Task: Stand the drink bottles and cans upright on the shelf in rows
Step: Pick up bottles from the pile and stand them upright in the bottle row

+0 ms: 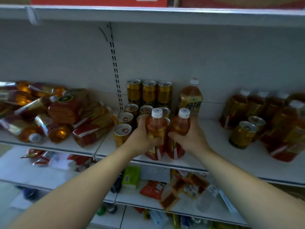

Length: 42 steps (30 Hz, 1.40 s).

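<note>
Gold cans [145, 103] behind gripped bottles [165, 134]

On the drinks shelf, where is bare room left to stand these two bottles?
Bare shelf lies right of the right hand, between the tall bottle and the right-hand group. Crowded: the toppled pile at left and the gold cans behind the left hand.

Two white-capped amber tea bottles [156, 129] [179, 129], upright, side by side at shelf [231, 156] front; gold cans [149, 92] standing in rows behind; more bottles [54, 116] heaped flat, left.
</note>
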Available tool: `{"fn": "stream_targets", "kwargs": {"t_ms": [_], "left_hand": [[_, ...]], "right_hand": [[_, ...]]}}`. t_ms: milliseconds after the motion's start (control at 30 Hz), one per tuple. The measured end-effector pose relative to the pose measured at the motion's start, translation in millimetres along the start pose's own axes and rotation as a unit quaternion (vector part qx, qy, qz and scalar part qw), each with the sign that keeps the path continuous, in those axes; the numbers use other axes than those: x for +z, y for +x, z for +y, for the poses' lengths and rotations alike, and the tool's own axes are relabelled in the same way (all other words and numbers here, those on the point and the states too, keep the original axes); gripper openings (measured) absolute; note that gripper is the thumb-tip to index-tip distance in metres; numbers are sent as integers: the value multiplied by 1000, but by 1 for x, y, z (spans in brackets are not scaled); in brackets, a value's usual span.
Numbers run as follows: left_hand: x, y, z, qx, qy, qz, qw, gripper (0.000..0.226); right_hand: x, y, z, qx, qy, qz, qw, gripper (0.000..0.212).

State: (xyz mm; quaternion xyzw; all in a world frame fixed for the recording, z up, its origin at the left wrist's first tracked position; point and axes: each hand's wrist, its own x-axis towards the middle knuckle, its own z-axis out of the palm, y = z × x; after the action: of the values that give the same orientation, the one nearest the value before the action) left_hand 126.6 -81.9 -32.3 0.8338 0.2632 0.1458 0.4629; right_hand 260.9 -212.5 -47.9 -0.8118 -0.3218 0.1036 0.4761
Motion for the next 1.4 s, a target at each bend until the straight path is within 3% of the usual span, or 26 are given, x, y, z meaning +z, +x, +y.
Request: {"fn": "stream_targets", "kwargs": {"t_ms": [167, 467, 533, 700, 1000, 1233, 1400], "left_hand": [[8, 1, -5, -19, -65, 16, 998, 95], [20, -1, -2, -6, -81, -23, 996, 77], [31, -2, 2, 10, -90, -40, 995, 83], [74, -12, 27, 47, -103, -73, 991, 69], [164, 0, 81, 83, -116, -131, 981, 60], [239, 21, 119, 103, -101, -131, 981, 64], [283, 33, 139, 95, -102, -101, 985, 62]], "right_hand": [[0, 0, 4, -5, 30, -9, 1000, 65], [-17, -23, 2, 26, 30, 32, 999, 63], [-32, -35, 5, 49, 30, 62, 996, 67], [-85, -71, 22, 105, 35, 177, 978, 72], [-183, -112, 48, 125, 30, 270, 954, 75], [-252, -108, 98, 115, 14, 265, 957, 64], [-288, -74, 151, 99, 7, 196, 976, 62]]}}
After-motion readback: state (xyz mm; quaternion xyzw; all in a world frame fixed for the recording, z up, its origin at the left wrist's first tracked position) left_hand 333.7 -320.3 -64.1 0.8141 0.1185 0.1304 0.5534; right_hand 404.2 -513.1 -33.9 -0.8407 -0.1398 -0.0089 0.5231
